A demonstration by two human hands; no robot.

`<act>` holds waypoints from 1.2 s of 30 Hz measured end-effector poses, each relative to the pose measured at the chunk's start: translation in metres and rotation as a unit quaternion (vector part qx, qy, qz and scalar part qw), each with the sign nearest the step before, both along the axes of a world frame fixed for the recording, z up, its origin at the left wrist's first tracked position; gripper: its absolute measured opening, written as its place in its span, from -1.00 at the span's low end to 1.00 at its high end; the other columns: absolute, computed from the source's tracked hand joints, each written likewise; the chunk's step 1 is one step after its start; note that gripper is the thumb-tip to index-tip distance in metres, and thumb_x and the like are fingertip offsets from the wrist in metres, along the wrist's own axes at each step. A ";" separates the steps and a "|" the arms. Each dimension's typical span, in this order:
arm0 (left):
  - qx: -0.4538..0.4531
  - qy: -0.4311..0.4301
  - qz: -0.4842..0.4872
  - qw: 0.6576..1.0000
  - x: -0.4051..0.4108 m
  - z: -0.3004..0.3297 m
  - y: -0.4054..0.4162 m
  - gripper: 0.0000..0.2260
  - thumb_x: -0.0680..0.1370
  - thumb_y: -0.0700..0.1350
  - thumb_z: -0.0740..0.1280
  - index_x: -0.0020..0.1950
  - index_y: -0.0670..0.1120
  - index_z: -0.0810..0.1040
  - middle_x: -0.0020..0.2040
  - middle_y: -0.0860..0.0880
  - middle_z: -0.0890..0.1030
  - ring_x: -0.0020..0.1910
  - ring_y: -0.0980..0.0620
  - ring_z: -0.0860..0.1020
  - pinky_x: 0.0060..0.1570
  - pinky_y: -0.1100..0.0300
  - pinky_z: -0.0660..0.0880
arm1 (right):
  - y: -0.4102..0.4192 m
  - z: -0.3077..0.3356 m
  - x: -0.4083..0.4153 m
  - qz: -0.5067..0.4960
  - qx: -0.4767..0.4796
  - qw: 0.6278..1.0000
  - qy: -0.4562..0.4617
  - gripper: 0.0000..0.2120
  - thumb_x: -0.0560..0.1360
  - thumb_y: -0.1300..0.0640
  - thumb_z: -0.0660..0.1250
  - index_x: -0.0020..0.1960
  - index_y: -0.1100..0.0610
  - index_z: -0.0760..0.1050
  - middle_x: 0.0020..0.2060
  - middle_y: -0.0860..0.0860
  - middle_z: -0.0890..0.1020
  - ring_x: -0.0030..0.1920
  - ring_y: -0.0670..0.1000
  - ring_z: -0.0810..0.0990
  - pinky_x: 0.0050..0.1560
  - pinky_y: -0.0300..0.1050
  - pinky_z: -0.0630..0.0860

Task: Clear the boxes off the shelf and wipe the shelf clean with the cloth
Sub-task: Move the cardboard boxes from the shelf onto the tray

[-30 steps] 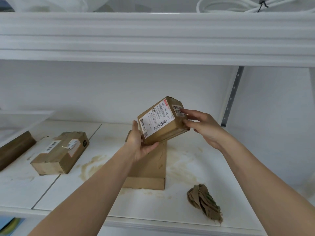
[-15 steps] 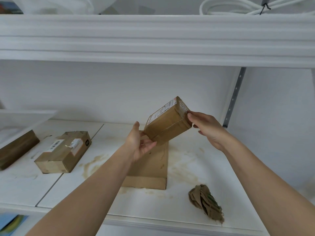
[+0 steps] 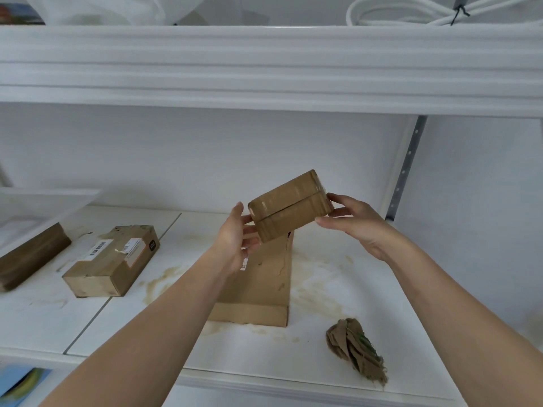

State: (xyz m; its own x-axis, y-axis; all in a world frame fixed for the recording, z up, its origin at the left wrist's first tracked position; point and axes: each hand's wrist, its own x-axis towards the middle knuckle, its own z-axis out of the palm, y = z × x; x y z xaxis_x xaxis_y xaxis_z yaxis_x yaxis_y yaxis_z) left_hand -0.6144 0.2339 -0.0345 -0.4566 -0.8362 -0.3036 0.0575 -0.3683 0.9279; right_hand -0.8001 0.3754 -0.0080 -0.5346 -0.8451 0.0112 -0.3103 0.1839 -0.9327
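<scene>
Left hand (image 3: 235,239): grips the taped box (image 3: 289,205) at its left end.
Right hand (image 3: 357,224): pinches its right end.
Box: tilted, above the shelf (image 3: 338,289).

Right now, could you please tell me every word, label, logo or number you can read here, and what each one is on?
"mi" logo: on the dark square on the side of the box lying at left.
White barcode labels on that box's top: too small to read.
White label scrap on the large flat box, by the left hand: unreadable.
Small box held in both hands, the right hand at its far end: no text showing.
</scene>
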 end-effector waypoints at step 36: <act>-0.046 -0.037 -0.040 0.997 0.061 0.018 -0.024 -0.55 0.43 0.24 0.40 0.15 -0.04 0.53 -0.04 -0.01 0.63 -0.05 -0.01 0.60 0.12 0.00 0.55 | -0.055 0.004 0.074 0.019 0.056 0.993 -0.098 -0.02 0.18 -0.43 0.44 0.43 -0.35 -0.03 0.23 -0.05 0.53 0.20 0.03 0.54 0.23 0.15 0.47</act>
